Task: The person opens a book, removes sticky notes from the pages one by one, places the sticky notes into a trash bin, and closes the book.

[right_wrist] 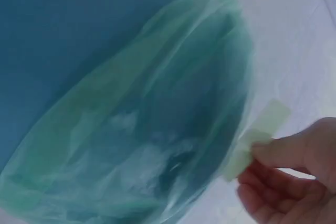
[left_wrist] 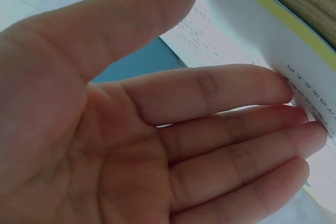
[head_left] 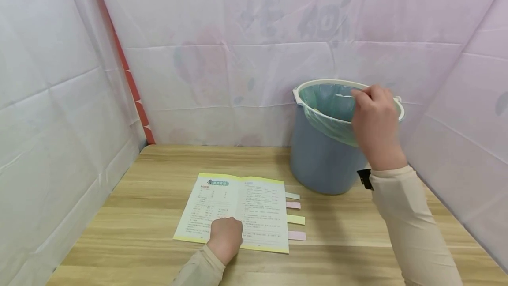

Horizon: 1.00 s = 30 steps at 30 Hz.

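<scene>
An open booklet (head_left: 259, 215) lies on the table with several coloured sticky tabs (head_left: 295, 219) along its right edge. My left hand (head_left: 225, 238) rests on its lower middle. The left wrist view shows that hand's (left_wrist: 157, 124) fingers fairly straight, thumb apart, fingertips at the printed page (left_wrist: 210, 24). Over the mouth of a blue-grey bin (head_left: 329, 158) is my right hand (head_left: 375, 122). In the right wrist view the hand (right_wrist: 294, 171) pinches a pale yellow sticky tab (right_wrist: 270, 119) between thumb and fingers, beside the green bin liner (right_wrist: 157, 114).
Upright at the table's back right, the bin has a white rim (head_left: 296, 96) with the liner folded over it. Pale fabric walls (head_left: 238, 78) close in the wooden table (head_left: 131, 242) at the back and sides.
</scene>
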Available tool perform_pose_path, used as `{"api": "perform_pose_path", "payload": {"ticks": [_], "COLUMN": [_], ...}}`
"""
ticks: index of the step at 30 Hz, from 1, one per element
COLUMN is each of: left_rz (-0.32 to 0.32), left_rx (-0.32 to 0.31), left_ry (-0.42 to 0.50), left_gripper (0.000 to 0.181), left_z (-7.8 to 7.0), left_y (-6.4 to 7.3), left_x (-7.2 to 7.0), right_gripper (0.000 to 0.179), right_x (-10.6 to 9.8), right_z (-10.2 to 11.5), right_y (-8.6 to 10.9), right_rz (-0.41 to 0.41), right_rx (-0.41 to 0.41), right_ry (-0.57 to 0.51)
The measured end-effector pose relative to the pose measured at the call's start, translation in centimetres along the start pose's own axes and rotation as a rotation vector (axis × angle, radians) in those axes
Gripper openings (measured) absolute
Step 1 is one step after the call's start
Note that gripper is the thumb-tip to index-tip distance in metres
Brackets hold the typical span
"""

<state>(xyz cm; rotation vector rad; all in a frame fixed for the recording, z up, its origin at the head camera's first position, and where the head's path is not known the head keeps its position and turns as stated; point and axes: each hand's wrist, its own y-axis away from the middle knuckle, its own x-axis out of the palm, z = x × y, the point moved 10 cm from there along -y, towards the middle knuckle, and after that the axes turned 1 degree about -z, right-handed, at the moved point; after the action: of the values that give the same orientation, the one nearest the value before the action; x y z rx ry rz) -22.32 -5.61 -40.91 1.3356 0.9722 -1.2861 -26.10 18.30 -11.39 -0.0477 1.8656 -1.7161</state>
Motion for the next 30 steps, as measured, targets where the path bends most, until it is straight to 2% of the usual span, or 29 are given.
{"api": "perform_pose_path", "payload": {"ticks": [3, 6, 13, 17, 20, 25, 28, 30], "left_rz": [0.005, 0.002, -0.006, -0.010, -0.013, -0.032, -0.033, -0.027], "left_rx": [0.001, 0.003, 0.012, 0.013, 0.019, 0.014, 0.003, 0.001], "left_ry": [0.019, 0.022, 0.002, -0.003, -0.005, -0.007, -0.020, -0.020], "left_gripper": [0.028, 0.028, 0.028, 0.028, 0.029, 0.031, 0.033, 0.034], "left_z": [0.1, 0.1, -0.1, -0.2, -0.1, 0.1, 0.3, 0.4], "left_y": [0.0, -0.1, -0.2, -0.2, -0.2, -0.3, -0.4, -0.4], "left_x": [0.2, 0.3, 0.4, 0.4, 0.5, 0.4, 0.3, 0.3], "right_gripper": [0.026, 0.026, 0.021, 0.020, 0.019, 0.016, 0.016, 0.015], "right_x": [0.9, 1.6, 2.4, 2.0, 1.0, -0.5, 0.1, 1.2], "right_z": [-1.6, -2.4, -3.1, -2.9, -1.2, 4.0, 6.4, 7.1], "right_y": [0.0, 0.2, 0.9, 1.2, 1.5, 2.6, 4.0, 5.1], "right_rz": [0.116, 0.179, 0.244, 0.228, 0.163, 0.046, 0.045, 0.077], "right_rx": [0.055, 0.083, 0.126, 0.129, 0.085, -0.084, -0.141, -0.136], "right_ry": [0.064, 0.070, 0.057, 0.043, 0.019, -0.066, -0.163, -0.218]}}
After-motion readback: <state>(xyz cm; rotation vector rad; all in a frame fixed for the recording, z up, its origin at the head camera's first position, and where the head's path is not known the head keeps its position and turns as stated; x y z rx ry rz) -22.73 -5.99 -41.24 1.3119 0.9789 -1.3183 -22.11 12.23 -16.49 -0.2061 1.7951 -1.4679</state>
